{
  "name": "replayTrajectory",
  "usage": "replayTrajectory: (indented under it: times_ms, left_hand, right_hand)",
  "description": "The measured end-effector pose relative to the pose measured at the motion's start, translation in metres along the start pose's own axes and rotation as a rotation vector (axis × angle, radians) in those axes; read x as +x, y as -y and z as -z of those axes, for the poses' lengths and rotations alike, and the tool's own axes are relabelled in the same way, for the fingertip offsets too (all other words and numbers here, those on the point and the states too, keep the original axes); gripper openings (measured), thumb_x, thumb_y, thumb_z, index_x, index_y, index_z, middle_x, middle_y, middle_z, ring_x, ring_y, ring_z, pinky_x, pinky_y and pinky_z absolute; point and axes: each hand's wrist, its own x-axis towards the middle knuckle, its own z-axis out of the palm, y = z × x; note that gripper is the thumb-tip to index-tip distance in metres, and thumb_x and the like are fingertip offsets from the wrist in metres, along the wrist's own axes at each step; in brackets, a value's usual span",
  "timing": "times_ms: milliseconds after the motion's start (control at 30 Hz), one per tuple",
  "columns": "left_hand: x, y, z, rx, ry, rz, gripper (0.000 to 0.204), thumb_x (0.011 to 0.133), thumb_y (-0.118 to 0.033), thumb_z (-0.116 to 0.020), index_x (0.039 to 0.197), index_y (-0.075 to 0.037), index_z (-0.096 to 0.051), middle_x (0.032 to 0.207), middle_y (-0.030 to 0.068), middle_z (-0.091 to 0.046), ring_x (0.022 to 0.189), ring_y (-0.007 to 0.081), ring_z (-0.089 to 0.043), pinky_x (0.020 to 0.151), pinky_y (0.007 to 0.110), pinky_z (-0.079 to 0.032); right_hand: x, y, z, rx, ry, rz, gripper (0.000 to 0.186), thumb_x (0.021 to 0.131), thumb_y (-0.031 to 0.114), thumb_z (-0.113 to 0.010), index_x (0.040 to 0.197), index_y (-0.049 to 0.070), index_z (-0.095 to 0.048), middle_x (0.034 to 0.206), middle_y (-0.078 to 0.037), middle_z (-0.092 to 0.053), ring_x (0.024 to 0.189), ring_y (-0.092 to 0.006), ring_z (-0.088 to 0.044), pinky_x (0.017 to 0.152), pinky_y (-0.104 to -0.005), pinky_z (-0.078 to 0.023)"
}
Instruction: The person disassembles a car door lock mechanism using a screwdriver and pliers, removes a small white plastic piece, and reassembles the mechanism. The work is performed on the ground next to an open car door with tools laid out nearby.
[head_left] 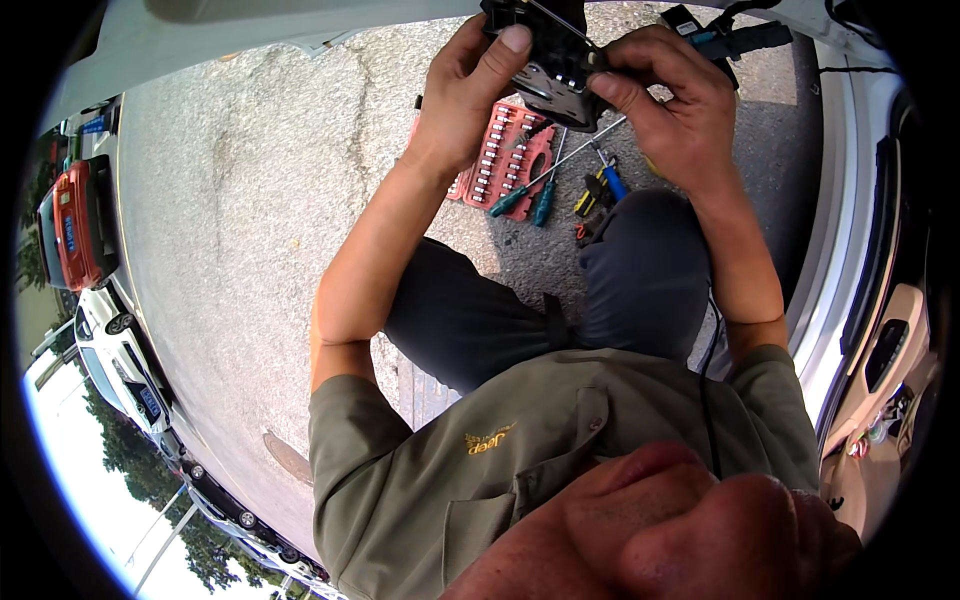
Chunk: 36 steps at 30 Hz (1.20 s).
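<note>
From my post, I see the left hand (462,92) and right hand (685,100) both gripping a black mechanical part (552,62), held up over rough grey pavement (270,150). On that ground, a red socket case (492,160) lies open, green-handled screwdrivers (508,202) at its edge. White car bodywork (852,180) curves along the right; parked cars (75,225) line the far left.

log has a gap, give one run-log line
left hand: holding black part; right hand: holding same part; ground: red socket case, screwdrivers
</note>
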Motion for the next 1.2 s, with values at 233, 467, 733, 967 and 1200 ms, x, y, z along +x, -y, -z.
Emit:
replayTrajectory:
  times_ms: [233, 467, 733, 967, 1200]
  left_hand:
    - [0.011, -0.001, 0.015, 0.473, 0.129, -0.097, 0.076, 0.087, -0.050, -0.081, 0.135, 0.002, -0.056, 0.120, 0.0126, -0.069, 0.115, 0.0205, -0.065, 0.100, 0.035, -0.052]
    - [0.011, 0.024, -0.011, -0.138, 0.176, 0.004, 0.089, 0.082, -0.070, -0.074, 0.136, -0.002, -0.055, 0.120, 0.0104, -0.068, 0.113, 0.0223, -0.067, 0.100, 0.037, -0.053]
    - [0.021, 0.027, 0.005, -0.282, 0.397, 0.119, 0.082, 0.079, -0.066, -0.080, 0.129, -0.002, -0.063, 0.118, 0.0106, -0.071, 0.108, 0.0230, -0.070, 0.097, 0.038, -0.055]
    - [0.018, 0.028, 0.013, -0.350, 0.338, 0.138, 0.086, 0.089, -0.069, -0.065, 0.143, -0.004, -0.052, 0.121, 0.0160, -0.070, 0.109, 0.0294, -0.071, 0.094, 0.042, -0.060]
    - [-0.003, 0.002, 0.012, -0.669, 0.332, 0.316, 0.062, 0.095, -0.040, -0.073, 0.141, -0.002, -0.056, 0.120, 0.0089, -0.070, 0.108, 0.0186, -0.065, 0.098, 0.035, -0.051]
  right_hand:
    - [-0.014, -0.013, 0.001, 0.412, -0.090, -0.299, 0.020, 0.097, 0.004, -0.072, 0.114, -0.002, -0.066, 0.099, -0.003, -0.070, 0.084, -0.0086, -0.065, 0.075, -0.0232, -0.054]
    - [-0.004, -0.007, 0.001, 0.477, -0.061, -0.345, 0.021, 0.098, 0.007, -0.071, 0.116, -0.002, -0.065, 0.097, -0.004, -0.072, 0.085, -0.0086, -0.067, 0.077, -0.0229, -0.055]
    - [-0.003, -0.017, 0.007, 0.475, 0.058, -0.349, 0.023, 0.098, 0.008, -0.071, 0.118, -0.002, -0.065, 0.095, -0.005, -0.072, 0.082, -0.0095, -0.068, 0.075, -0.0235, -0.055]
    - [0.001, -0.003, -0.002, 0.348, -0.008, -0.277, 0.025, 0.098, 0.008, -0.071, 0.121, -0.002, -0.065, 0.100, -0.006, -0.073, 0.088, -0.0107, -0.069, 0.077, -0.0246, -0.056]
    - [0.005, 0.030, -0.014, 0.272, -0.113, -0.282, 0.013, 0.095, 0.003, -0.071, 0.104, -0.004, -0.065, 0.095, -0.007, -0.064, 0.080, -0.0112, -0.066, 0.071, -0.0240, -0.055]
